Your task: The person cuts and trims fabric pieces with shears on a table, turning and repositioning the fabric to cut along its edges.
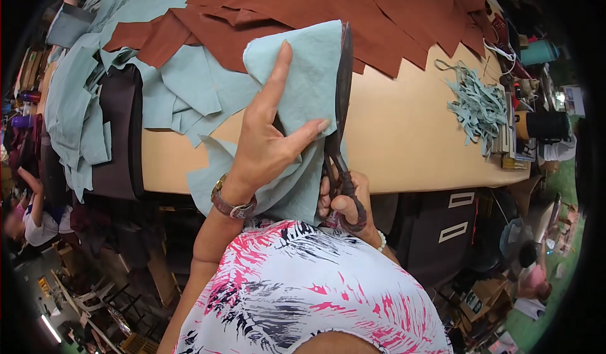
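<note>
A pale blue-green piece of fabric (309, 70) lies above the table's near edge, under my left hand (260, 139). The index finger and thumb stretch across its top; the other fingers are hidden, seemingly beneath the cloth. My right hand (355, 204) is closed round the wrapped handles of large dark scissors (344, 82). Their blades point away from me along the fabric's right edge, and the thumb and some fingers show at the handle loops. More of the same cloth hangs below my left hand, toward my lap.
Rust-brown fabric sheets (278, 0) cover the far side of the tan table (404, 139). Blue-green pieces (189, 82) lie at left, some over a dark padded edge (120, 126). Thin fabric strips (476, 101) are heaped at right, near a black-and-yellow container (540, 125).
</note>
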`<state>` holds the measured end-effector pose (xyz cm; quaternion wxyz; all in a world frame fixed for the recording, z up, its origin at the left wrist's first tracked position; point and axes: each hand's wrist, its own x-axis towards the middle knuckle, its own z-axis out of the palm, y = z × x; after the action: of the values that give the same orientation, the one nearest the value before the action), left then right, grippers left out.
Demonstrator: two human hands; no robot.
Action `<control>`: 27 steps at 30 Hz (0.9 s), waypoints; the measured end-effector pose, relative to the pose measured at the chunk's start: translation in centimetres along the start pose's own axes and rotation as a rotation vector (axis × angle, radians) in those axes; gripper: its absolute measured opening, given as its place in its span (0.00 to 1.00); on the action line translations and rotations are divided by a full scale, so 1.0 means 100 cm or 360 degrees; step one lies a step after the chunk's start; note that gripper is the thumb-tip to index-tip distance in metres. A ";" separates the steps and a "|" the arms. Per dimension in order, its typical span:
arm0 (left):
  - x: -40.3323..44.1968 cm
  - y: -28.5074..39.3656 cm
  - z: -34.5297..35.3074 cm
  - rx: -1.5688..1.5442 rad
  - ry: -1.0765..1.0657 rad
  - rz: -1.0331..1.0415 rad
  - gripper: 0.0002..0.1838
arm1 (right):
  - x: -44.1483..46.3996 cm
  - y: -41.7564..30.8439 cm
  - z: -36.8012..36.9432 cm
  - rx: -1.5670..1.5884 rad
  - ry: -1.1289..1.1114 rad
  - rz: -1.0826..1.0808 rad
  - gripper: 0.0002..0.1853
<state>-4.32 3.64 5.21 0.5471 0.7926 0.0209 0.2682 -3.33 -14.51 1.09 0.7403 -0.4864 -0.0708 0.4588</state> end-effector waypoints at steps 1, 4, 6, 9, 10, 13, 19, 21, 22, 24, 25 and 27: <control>0.000 0.000 0.000 0.0003 0.0011 0.0013 0.45 | 0.000 0.000 0.001 -0.0002 0.0005 0.0000 0.21; 0.000 -0.002 0.001 -0.0003 0.0035 0.0031 0.45 | 0.000 0.003 0.000 0.0014 0.0024 -0.0001 0.21; 0.000 -0.003 0.002 -0.0031 0.0038 0.0017 0.46 | 0.000 0.001 0.002 0.0008 0.0039 -0.0017 0.20; 0.000 -0.003 0.001 0.0036 0.0017 0.0027 0.46 | -0.001 0.001 0.002 0.0010 0.0043 -0.0037 0.17; 0.001 -0.003 0.001 0.0021 0.0019 0.0030 0.46 | -0.001 0.001 0.002 0.0013 0.0042 -0.0044 0.16; 0.001 -0.004 0.002 -0.0022 0.0017 0.0024 0.46 | -0.001 -0.001 0.005 0.0041 0.0054 -0.0025 0.15; 0.001 -0.005 0.002 -0.0022 0.0009 0.0021 0.46 | -0.001 -0.002 0.006 -0.0004 0.0078 -0.0024 0.11; 0.001 -0.006 0.002 -0.0022 -0.0011 -0.0004 0.47 | -0.002 -0.002 0.007 -0.0029 0.0111 0.0015 0.11; 0.003 -0.004 0.001 -0.0087 0.0105 0.0009 0.47 | -0.002 -0.002 0.007 -0.0041 0.0126 0.0032 0.10; 0.010 0.000 0.000 -0.0217 0.0340 0.0048 0.48 | 0.000 -0.005 0.008 -0.0066 0.0142 0.0035 0.13; 0.018 -0.003 -0.006 -0.0377 0.0388 -0.0024 0.48 | 0.000 -0.006 0.009 -0.0079 0.0151 0.0037 0.14; 0.039 -0.017 -0.031 -0.0693 0.0485 -0.0160 0.49 | -0.002 -0.004 0.005 -0.0110 0.0125 0.0078 0.11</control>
<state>-1.91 8.20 6.11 0.7079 0.6048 0.0842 0.3549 -3.48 -14.34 1.77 0.7137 -0.5309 -0.0457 0.4546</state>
